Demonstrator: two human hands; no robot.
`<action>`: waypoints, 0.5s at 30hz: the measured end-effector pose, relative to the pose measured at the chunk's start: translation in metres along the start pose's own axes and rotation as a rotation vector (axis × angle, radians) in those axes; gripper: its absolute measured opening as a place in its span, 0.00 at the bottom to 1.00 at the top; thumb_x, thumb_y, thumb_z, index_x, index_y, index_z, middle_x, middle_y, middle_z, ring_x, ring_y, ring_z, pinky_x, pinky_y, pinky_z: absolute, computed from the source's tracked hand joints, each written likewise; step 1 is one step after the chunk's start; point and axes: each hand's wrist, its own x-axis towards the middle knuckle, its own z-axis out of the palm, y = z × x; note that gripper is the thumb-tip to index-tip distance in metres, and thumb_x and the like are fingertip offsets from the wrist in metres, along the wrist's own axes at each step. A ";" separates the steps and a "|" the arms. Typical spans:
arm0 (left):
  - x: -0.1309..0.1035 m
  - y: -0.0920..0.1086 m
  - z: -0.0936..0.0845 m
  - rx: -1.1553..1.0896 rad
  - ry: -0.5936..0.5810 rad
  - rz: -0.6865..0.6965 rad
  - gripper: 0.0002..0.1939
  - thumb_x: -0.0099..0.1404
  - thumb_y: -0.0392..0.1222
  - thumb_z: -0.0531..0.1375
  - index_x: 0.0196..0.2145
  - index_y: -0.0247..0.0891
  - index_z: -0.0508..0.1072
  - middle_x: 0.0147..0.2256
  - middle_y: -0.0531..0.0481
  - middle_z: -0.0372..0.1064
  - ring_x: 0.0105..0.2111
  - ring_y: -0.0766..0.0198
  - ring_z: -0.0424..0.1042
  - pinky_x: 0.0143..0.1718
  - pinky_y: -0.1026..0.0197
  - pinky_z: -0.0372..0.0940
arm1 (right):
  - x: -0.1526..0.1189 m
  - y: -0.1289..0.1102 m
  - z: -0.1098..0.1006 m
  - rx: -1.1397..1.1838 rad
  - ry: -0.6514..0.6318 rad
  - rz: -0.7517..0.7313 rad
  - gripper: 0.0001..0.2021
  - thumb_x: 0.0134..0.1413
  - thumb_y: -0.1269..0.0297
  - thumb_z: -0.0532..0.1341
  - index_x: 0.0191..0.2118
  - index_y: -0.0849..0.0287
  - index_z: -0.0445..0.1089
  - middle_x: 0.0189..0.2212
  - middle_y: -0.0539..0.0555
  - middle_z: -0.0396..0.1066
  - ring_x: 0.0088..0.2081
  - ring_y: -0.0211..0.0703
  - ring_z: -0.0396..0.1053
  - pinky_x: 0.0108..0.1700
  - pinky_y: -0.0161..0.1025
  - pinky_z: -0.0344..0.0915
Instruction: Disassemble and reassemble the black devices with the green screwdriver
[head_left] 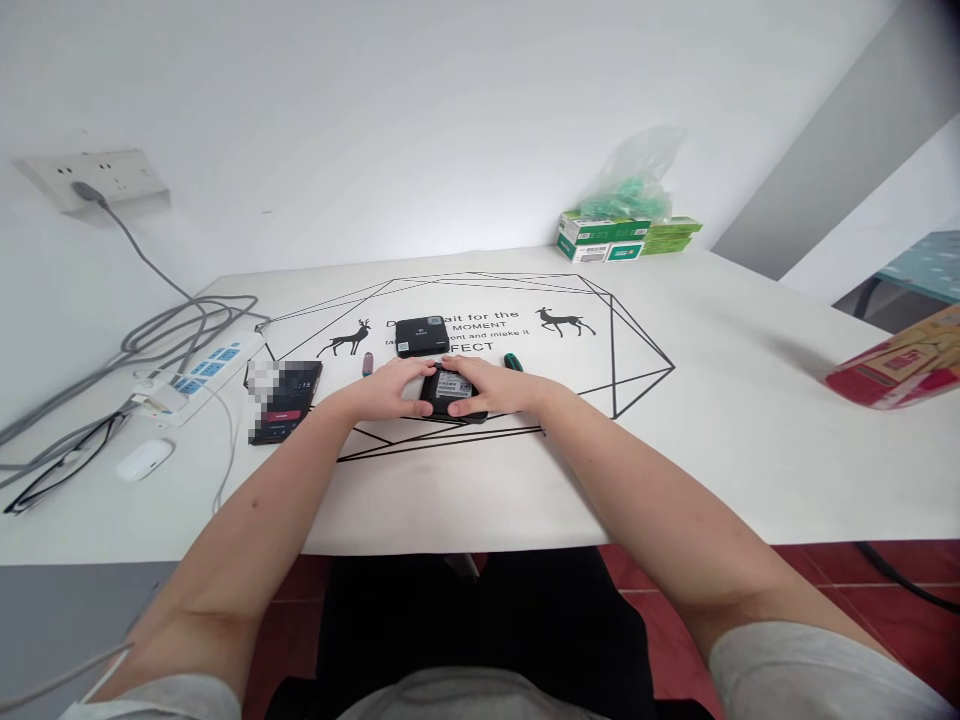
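A black device with a white label (452, 387) lies on the white table between my hands. My left hand (394, 389) grips its left side, thumb at the near edge and fingers at the far edge. My right hand (491, 386) holds the right side the same way. Just beyond my fingers is a black box (421, 336) with small stickers. A small pinkish object (367, 364) sits left of that box, and a green one (513, 362) lies beyond my right hand.
At the left are a phone (286, 402), a power strip (214, 375), grey cables, glasses (67, 460) and a white case (145, 459). Green-white boxes (604, 228) stand by the wall under a plastic bag. A red-tan package (896, 365) lies at the right.
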 end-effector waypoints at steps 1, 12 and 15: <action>0.000 -0.001 0.001 0.001 0.004 0.016 0.41 0.67 0.71 0.63 0.68 0.43 0.71 0.75 0.39 0.60 0.74 0.35 0.57 0.74 0.37 0.54 | -0.001 0.000 0.000 -0.002 0.007 0.019 0.49 0.57 0.37 0.70 0.77 0.59 0.59 0.78 0.70 0.56 0.79 0.72 0.54 0.79 0.68 0.53; -0.004 0.007 0.002 0.113 -0.053 -0.087 0.38 0.73 0.65 0.59 0.74 0.48 0.62 0.77 0.45 0.55 0.75 0.39 0.51 0.74 0.34 0.50 | -0.016 -0.017 -0.017 -0.090 -0.030 0.147 0.37 0.60 0.42 0.70 0.67 0.57 0.70 0.62 0.66 0.77 0.60 0.66 0.76 0.62 0.59 0.73; -0.002 0.007 0.002 0.155 -0.049 -0.104 0.39 0.73 0.64 0.59 0.75 0.49 0.62 0.76 0.42 0.58 0.74 0.36 0.52 0.74 0.30 0.46 | -0.015 -0.015 -0.015 -0.107 -0.043 0.164 0.43 0.59 0.40 0.70 0.73 0.58 0.64 0.72 0.67 0.69 0.69 0.67 0.70 0.69 0.59 0.69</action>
